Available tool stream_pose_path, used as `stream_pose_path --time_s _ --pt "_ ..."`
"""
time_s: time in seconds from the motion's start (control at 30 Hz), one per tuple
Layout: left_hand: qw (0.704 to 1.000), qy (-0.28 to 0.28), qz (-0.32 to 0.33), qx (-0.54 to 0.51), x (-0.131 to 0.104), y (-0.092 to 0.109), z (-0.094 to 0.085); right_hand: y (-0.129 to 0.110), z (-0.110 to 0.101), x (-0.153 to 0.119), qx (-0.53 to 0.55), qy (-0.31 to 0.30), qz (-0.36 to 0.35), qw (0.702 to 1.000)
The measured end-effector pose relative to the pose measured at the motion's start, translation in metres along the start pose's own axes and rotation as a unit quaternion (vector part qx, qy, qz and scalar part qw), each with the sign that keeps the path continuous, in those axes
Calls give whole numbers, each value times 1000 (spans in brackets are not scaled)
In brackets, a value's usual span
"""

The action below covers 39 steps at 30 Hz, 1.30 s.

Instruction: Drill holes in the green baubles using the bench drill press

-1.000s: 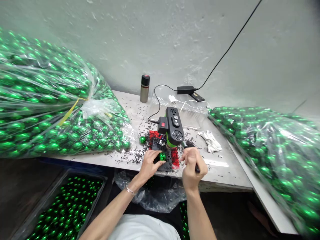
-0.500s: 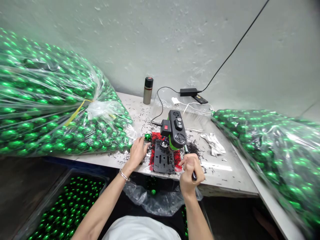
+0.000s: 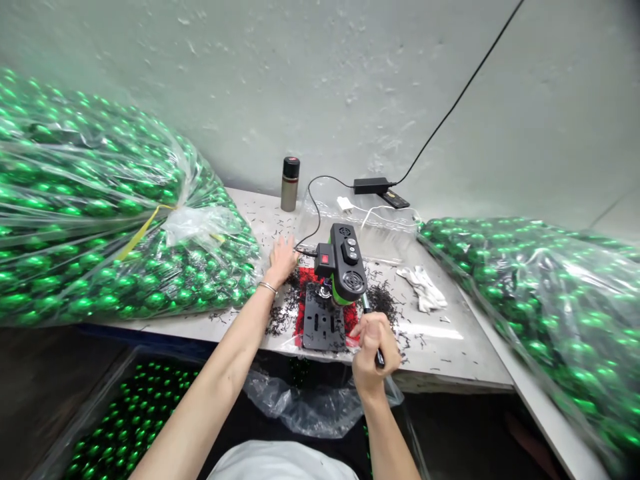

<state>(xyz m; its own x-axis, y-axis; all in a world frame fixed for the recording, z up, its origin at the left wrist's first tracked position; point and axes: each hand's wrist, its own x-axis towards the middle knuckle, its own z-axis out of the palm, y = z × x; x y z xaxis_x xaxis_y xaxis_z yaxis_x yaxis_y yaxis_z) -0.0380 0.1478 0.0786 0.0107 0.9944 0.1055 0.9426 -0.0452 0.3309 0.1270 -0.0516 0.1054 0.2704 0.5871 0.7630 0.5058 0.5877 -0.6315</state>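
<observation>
My right hand is wrapped round the black-gripped lever on the right of a small bench press with a black and green head. My left hand reaches to the left of the press, close to its black cord. Its fingers are stretched out and I see nothing in them. Beneath the press head lies a slotted black base plate on a red mat. Small black scraps are strewn around it.
Large clear bags of shiny green balls stand left and right. Behind are a flask, a power adapter and a clear plastic tray. White gloves lie right. Below the table edge is a bin of green balls.
My left hand has moved forward, away from me. The green ball by its fingertips is out of sight, as is another below the table edge. My right hand stays on the lever.
</observation>
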Motion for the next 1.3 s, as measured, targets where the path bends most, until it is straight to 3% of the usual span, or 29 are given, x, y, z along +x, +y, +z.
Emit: stream_pose_path --time_s 0.13,0.43,0.5,0.57,0.63,0.7,0.83,0.9,0.97,1.03,1.1,1.2,1.3 --pt "998 -55 13 13 4 -6 5 1 -1 -1 0 -9 -12 1000" --pt "995 -18 88 -35 -52 -24 15 5 0 -4 7 -5 -14 1000" --pt "992 -18 83 -96 -61 -27 12 4 0 -5 7 0 -12 1000" --pt "969 -33 37 -241 -72 -28 7 4 0 -5 9 1 -8 1000" --pt "903 -70 -38 -422 -88 -27 4 4 1 -5 8 4 -8 1000" --pt "811 -105 -98 -568 -108 -23 2 3 1 -5 1 10 -11 1000" --pt "629 -158 -184 -738 -143 -12 1 3 2 -6 7 17 -6 1000" --pt "570 -183 -216 -771 -152 -7 1 3 2 -6 9 15 -1 1000" --pt "542 -188 -230 -786 -156 -4 4 3 2 -6 7 13 1 1000" --pt "544 -188 -232 -784 -155 -1 9 2 1 -5 4 9 0 1000" --pt "577 -183 -230 -762 -154 2 16 2 1 -5 -3 6 -2 1000" --pt "670 -147 -208 -697 -152 9 27 1 1 -6 -7 4 -2 1000" --pt "769 -106 -142 -615 -152 16 35 2 0 -6 -12 1 -5 1000"
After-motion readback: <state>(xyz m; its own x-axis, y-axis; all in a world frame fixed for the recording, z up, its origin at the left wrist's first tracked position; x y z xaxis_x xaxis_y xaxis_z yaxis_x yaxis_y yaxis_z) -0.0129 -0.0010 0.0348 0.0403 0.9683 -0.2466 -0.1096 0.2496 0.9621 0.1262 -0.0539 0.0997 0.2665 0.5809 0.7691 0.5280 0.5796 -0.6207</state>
